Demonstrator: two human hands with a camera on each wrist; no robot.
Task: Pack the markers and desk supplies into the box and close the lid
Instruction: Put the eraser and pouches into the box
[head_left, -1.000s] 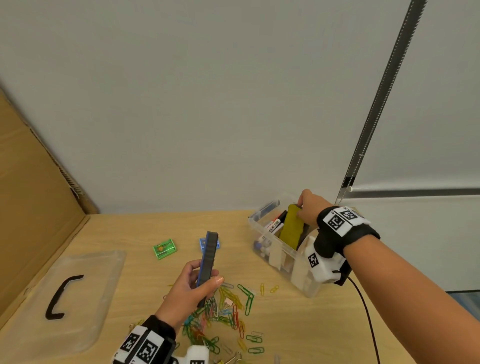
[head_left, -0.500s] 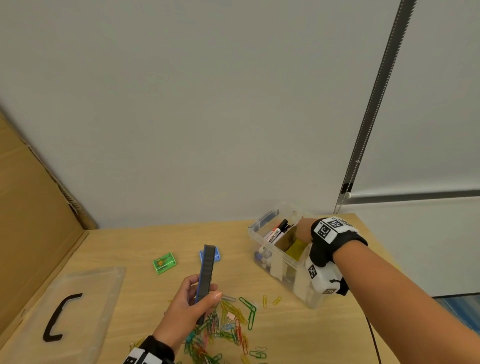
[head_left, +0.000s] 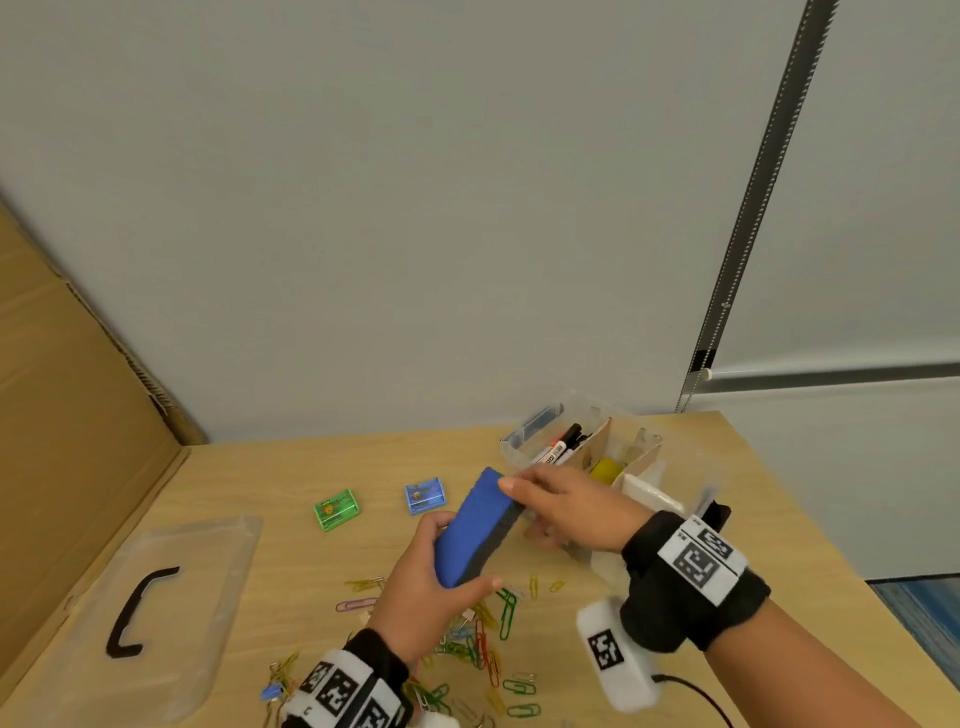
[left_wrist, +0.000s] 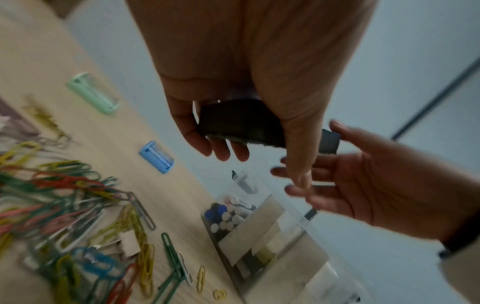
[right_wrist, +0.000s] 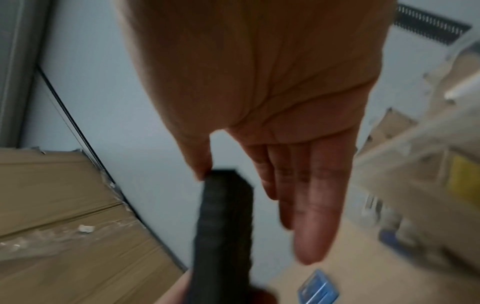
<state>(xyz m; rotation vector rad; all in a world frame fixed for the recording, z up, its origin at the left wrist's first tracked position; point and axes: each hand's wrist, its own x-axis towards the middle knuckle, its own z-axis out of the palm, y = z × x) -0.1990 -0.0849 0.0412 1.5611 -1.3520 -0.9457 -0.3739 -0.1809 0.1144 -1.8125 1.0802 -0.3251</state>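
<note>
My left hand (head_left: 415, 582) grips the lower end of a blue whiteboard eraser (head_left: 475, 530) with a dark felt face, held tilted above the table. My right hand (head_left: 563, 512) reaches over from the box side with straight fingers, and its thumb touches the eraser's upper end (right_wrist: 223, 205). The clear plastic box (head_left: 524, 447) stands behind the hands, split by cardboard dividers. Markers (head_left: 561, 444) and a yellow item (head_left: 605, 470) sit in it. In the left wrist view the felt face (left_wrist: 239, 123) shows between my curled fingers.
The clear lid (head_left: 208, 561) with a black handle (head_left: 137, 613) lies at the left. A green sharpener (head_left: 336, 509) and a blue sharpener (head_left: 425, 496) sit mid-table. Several coloured paper clips (head_left: 483, 644) are scattered near me. A cardboard sheet (head_left: 62, 415) leans at the left.
My right hand left the box, where it had pushed the yellow item down, and came across to the eraser. My left hand tilted the eraser toward the box.
</note>
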